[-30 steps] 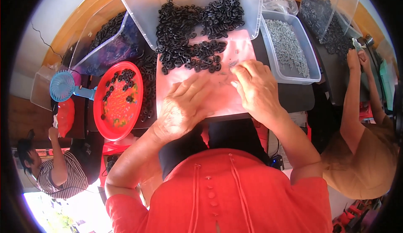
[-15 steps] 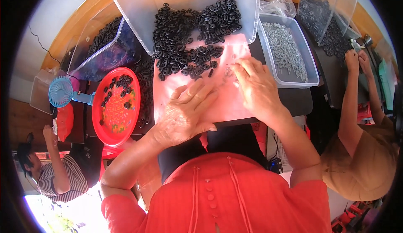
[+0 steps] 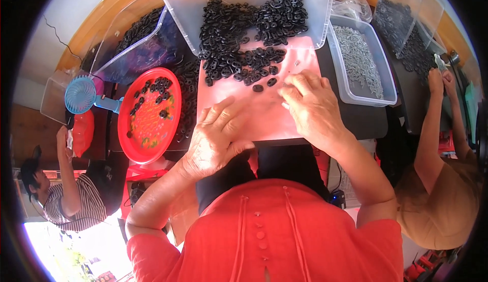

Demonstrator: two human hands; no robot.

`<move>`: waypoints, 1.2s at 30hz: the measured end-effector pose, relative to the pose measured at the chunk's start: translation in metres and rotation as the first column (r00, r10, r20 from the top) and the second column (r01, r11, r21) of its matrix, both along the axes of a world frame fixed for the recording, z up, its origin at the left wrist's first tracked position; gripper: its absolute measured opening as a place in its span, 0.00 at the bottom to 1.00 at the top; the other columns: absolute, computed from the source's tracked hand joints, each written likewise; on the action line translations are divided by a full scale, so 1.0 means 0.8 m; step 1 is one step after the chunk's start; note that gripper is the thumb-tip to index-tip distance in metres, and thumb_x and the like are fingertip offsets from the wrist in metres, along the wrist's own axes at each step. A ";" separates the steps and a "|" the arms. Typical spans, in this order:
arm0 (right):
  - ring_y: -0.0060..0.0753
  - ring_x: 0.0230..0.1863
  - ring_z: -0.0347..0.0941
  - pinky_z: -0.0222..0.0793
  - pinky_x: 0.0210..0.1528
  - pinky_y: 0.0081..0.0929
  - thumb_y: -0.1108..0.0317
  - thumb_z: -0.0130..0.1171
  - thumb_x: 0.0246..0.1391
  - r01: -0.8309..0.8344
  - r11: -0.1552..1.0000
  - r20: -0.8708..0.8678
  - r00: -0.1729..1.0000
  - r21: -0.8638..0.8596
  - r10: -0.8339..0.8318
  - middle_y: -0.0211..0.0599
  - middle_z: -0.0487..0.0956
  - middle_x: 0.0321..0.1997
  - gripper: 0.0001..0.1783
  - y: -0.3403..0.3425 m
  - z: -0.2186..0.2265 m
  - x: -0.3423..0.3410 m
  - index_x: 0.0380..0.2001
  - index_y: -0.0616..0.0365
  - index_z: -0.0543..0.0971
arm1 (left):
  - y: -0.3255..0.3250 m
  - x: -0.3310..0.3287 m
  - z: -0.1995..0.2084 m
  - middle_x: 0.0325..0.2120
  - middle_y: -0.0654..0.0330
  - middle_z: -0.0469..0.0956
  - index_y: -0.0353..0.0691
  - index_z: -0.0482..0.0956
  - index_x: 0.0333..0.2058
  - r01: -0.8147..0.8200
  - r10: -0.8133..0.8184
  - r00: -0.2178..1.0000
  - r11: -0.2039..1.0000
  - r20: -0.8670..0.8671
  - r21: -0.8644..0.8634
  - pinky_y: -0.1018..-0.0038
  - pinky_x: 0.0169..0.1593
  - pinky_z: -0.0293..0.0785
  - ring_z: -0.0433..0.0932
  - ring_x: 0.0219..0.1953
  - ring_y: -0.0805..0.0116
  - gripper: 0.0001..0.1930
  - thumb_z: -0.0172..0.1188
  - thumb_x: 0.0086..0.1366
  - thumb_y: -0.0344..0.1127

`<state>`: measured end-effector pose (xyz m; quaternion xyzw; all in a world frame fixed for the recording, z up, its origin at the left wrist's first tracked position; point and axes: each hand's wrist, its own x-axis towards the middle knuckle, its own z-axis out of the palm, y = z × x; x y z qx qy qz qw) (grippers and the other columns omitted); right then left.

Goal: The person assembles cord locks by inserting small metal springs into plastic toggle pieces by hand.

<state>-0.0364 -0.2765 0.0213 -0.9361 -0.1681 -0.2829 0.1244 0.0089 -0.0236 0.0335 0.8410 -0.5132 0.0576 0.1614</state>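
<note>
A pink sheet (image 3: 264, 119) lies in front of me, with a heap of small black oval plastic parts (image 3: 223, 53) at its far end. Several of these parts lie loose nearer my hands. On the sheet's left side, my left hand (image 3: 216, 137) is open, fingers stretched out flat and nothing in it. My right hand (image 3: 314, 106) rests at the sheet's right side, fingers curled down and close together. What its fingertips hold, if anything, is hidden. Just beyond them lie small silvery metal pieces (image 3: 297, 63).
The black parts spill from a tipped clear bin (image 3: 328, 23). A tray of grey metal pieces (image 3: 384, 99) stands right; a red round tray (image 3: 152, 152) with black parts stands left, beside a blue fan (image 3: 80, 101). People sit at both sides, one's hands (image 3: 441, 79) at the right.
My left hand has drawn back toward me, away from the black parts. My right hand stays near the same spot, its fingers more curled. The whole view has shifted slightly.
</note>
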 end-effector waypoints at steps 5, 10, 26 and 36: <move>0.41 0.47 0.70 0.64 0.46 0.38 0.69 0.59 0.44 -0.047 0.999 0.000 0.999 0.024 0.047 0.36 0.74 0.41 0.07 0.002 0.001 -0.002 0.30 0.57 0.78 | 0.005 0.006 -0.007 0.36 0.55 0.75 0.34 0.77 0.36 -0.069 0.086 0.995 0.956 0.045 -0.286 0.60 0.42 0.70 0.74 0.42 0.51 0.12 0.65 0.51 0.26; 0.42 0.47 0.70 0.64 0.45 0.39 0.68 0.57 0.43 -0.187 0.982 0.130 0.975 0.034 0.181 0.36 0.73 0.39 0.07 0.020 0.006 0.005 0.27 0.57 0.78 | -0.014 0.013 -0.010 0.31 0.55 0.75 0.34 0.79 0.34 -0.130 0.140 0.990 0.931 0.004 -0.341 0.64 0.40 0.73 0.74 0.36 0.54 0.11 0.65 0.50 0.23; 0.45 0.50 0.71 0.65 0.47 0.39 0.74 0.62 0.43 -0.137 0.979 0.025 0.991 0.148 0.135 0.39 0.75 0.42 0.10 0.007 -0.009 -0.006 0.33 0.58 0.78 | -0.034 0.007 -0.003 0.42 0.53 0.75 0.36 0.78 0.43 -0.055 0.067 0.989 0.994 0.131 -0.093 0.60 0.47 0.69 0.73 0.45 0.52 0.17 0.65 0.53 0.31; 0.47 0.52 0.70 0.64 0.50 0.41 0.72 0.64 0.43 -0.210 0.971 0.040 0.977 0.110 0.207 0.38 0.75 0.44 0.10 0.011 -0.008 -0.014 0.33 0.57 0.80 | -0.024 -0.004 -0.005 0.51 0.50 0.71 0.38 0.76 0.51 -0.141 0.141 0.990 0.983 -0.012 -0.120 0.57 0.54 0.67 0.69 0.53 0.47 0.25 0.67 0.53 0.36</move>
